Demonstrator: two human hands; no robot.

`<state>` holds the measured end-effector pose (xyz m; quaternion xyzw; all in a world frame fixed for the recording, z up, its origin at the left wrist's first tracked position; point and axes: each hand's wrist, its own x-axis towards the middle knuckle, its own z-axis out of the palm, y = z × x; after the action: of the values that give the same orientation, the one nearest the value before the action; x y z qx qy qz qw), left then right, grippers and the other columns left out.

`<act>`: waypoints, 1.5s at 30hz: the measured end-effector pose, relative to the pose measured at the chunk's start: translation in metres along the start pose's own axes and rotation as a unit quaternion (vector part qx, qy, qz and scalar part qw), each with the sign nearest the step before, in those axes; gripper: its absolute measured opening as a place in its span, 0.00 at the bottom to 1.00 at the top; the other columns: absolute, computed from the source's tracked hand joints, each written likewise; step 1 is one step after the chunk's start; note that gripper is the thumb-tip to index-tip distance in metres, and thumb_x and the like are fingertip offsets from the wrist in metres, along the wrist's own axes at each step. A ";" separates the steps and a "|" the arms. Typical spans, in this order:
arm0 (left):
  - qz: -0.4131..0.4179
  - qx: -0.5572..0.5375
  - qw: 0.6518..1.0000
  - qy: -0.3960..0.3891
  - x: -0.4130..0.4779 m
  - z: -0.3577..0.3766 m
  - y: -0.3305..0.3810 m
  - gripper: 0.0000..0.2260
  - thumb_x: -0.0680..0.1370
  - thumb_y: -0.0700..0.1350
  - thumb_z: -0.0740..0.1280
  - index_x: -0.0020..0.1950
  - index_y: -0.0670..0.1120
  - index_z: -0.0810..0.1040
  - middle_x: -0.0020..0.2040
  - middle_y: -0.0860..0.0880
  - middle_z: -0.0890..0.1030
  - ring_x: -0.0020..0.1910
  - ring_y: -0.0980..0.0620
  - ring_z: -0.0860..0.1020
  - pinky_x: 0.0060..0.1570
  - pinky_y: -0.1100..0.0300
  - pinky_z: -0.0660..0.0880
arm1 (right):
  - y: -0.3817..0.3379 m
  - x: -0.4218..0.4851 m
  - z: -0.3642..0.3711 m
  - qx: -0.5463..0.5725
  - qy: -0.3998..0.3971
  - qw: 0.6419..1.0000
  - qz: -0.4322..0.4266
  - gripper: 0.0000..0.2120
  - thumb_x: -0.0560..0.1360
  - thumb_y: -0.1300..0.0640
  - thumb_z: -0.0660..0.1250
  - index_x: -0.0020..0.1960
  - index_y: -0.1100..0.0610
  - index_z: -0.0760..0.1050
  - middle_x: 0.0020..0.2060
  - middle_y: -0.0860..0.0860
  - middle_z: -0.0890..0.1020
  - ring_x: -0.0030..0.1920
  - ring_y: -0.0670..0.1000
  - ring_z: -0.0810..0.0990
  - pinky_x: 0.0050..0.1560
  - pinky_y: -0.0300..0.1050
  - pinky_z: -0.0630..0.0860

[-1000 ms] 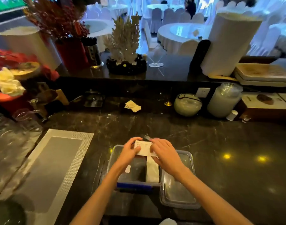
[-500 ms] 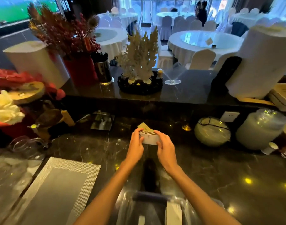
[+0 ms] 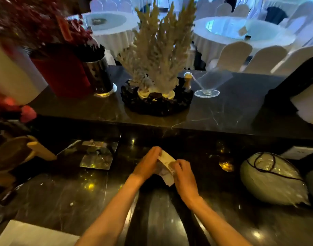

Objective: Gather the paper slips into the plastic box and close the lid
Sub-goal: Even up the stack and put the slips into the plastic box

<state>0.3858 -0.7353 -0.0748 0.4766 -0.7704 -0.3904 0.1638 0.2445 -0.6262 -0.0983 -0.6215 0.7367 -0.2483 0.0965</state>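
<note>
A small bundle of pale paper slips [image 3: 167, 165] sits between my two hands at the far side of the dark marble counter [image 3: 63, 192]. My left hand [image 3: 148, 164] grips the slips from the left. From the right, my right hand [image 3: 183, 174] pinches the same bundle, and a corner of paper hangs below it. The slips look lifted and tilted. The plastic box and its lid are out of view.
A white placemat [image 3: 28, 235] lies at the near left. A shiny square tray [image 3: 97, 155] sits left of my hands, a round cord-wrapped ornament [image 3: 271, 178] to the right. Behind runs a raised ledge [image 3: 214, 114] with a coral ornament [image 3: 159, 55], a metal cup [image 3: 99, 75] and a cocktail glass [image 3: 208, 86].
My hands left the box, reached forward to the slips at the back of the counter and took hold of them. The view followed, so the box dropped out of sight.
</note>
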 end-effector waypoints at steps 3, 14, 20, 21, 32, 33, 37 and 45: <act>0.050 0.072 0.992 -0.088 0.013 0.009 -0.036 0.15 0.75 0.40 0.66 0.61 0.43 0.70 0.61 0.45 0.72 0.58 0.46 0.75 0.58 0.48 0.74 | 0.014 0.004 0.021 -0.016 -0.062 0.998 0.000 0.08 0.74 0.39 0.60 0.44 0.41 0.74 0.46 0.42 0.75 0.41 0.43 0.77 0.41 0.47 0.74; -0.231 0.059 0.964 -0.119 0.062 0.032 -0.035 0.39 0.69 0.53 0.76 0.74 0.45 0.62 0.71 0.42 0.68 0.71 0.40 0.67 0.63 0.47 0.73 | 0.023 -0.009 0.050 0.116 -0.201 0.969 0.079 0.27 0.64 0.67 0.65 0.60 0.50 0.63 0.70 0.47 0.55 0.70 0.54 0.62 0.59 0.37 0.67; -0.244 -0.087 0.959 -0.111 0.036 0.038 -0.034 0.24 0.69 0.43 0.78 0.63 0.44 0.75 0.65 0.39 0.75 0.61 0.42 0.77 0.59 0.51 0.77 | 0.035 -0.019 0.039 0.174 -0.238 0.950 0.103 0.22 0.68 0.64 0.64 0.58 0.45 0.66 0.76 0.45 0.51 0.77 0.52 0.53 0.72 0.45 0.61; -0.218 -0.125 0.963 -0.095 0.024 0.041 -0.032 0.21 0.69 0.42 0.77 0.60 0.47 0.76 0.64 0.39 0.73 0.58 0.44 0.78 0.54 0.55 0.78 | 0.038 -0.024 0.036 0.198 -0.215 0.951 0.107 0.23 0.68 0.64 0.64 0.58 0.45 0.67 0.77 0.46 0.50 0.78 0.52 0.53 0.73 0.46 0.61; 0.067 -0.087 0.989 0.099 -0.058 0.103 -0.019 0.19 0.77 0.38 0.68 0.63 0.54 0.71 0.65 0.56 0.65 0.65 0.63 0.69 0.62 0.74 0.68 | 0.051 -0.065 0.023 0.220 0.048 0.968 0.110 0.37 0.77 0.67 0.65 0.72 0.31 0.60 0.70 0.42 0.63 0.69 0.36 0.66 0.65 0.28 0.69; 0.058 -0.076 0.991 0.095 -0.058 0.109 -0.021 0.21 0.78 0.39 0.66 0.66 0.58 0.68 0.66 0.55 0.66 0.65 0.61 0.70 0.63 0.76 0.67 | 0.051 -0.065 0.026 0.207 0.046 0.971 0.114 0.37 0.78 0.66 0.64 0.72 0.30 0.58 0.71 0.43 0.61 0.70 0.35 0.64 0.65 0.31 0.71; 0.051 -0.011 0.996 0.078 -0.054 0.120 -0.027 0.27 0.81 0.47 0.60 0.73 0.70 0.56 0.73 0.56 0.60 0.63 0.66 0.66 0.56 0.83 0.64 | 0.049 -0.056 0.033 0.154 0.051 0.978 0.128 0.34 0.80 0.62 0.62 0.74 0.32 0.55 0.79 0.47 0.52 0.78 0.49 0.58 0.73 0.52 0.67; 0.063 0.053 0.995 0.054 -0.055 0.123 -0.029 0.40 0.81 0.39 0.62 0.72 0.74 0.39 0.79 0.61 0.49 0.71 0.50 0.70 0.55 0.56 0.80 | 0.045 -0.057 0.029 0.146 0.045 0.972 0.179 0.45 0.78 0.70 0.62 0.75 0.27 0.49 0.79 0.42 0.40 0.70 0.45 0.67 0.59 0.39 0.77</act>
<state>0.3532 -0.6402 -0.1688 0.4559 -0.8082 -0.3119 0.2040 0.2303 -0.5736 -0.1549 -0.4473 0.7953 -0.3595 0.1952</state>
